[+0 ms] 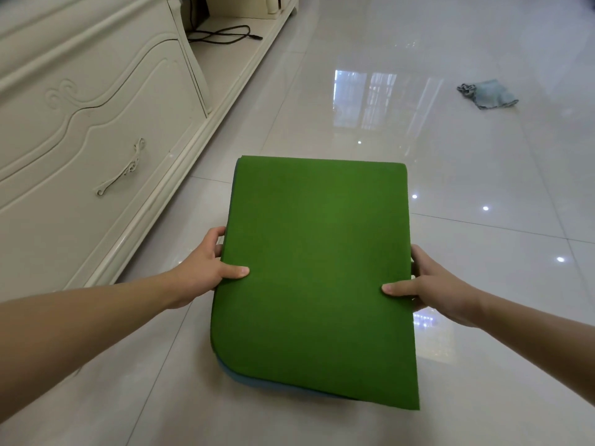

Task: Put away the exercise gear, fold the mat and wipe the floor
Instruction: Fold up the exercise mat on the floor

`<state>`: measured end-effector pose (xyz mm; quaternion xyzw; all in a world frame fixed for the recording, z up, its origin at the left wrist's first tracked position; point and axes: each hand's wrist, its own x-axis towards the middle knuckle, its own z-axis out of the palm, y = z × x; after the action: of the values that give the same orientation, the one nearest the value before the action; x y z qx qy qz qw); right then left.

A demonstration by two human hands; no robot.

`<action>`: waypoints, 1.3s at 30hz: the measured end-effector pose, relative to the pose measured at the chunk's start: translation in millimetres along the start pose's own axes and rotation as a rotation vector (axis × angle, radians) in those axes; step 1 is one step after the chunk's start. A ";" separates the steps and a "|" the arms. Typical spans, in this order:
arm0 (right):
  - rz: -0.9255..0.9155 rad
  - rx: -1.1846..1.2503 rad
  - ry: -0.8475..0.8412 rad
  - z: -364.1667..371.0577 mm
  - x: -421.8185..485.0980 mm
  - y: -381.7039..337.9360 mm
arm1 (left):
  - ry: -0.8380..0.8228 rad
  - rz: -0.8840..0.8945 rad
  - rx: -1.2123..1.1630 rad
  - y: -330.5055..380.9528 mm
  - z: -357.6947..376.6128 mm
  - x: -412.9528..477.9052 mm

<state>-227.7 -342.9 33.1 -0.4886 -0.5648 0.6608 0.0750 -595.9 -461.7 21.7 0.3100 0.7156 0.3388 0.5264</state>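
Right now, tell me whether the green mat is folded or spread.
Folded: the green mat shows stacked layers, a blue one peeking out underneath, held compact between left hand and right hand.

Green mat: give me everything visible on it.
The green mat is folded into a flat stack. It looks matte and foam-like, and a blue-grey layer shows beneath its rounded near-left corner. The fold appears to run along the far edge. The left hand and right hand grip its side edges, thumbs on top.
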 end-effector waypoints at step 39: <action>0.081 -0.202 0.229 -7.8 90.4 40.8 | 0.018 -0.043 0.208 -34.6 15.3 87.2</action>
<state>-249.7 -293.2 -50.2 -0.5881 -0.5961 0.5431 0.0626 -606.3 -409.5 -57.0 0.3442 0.7581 0.2542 0.4921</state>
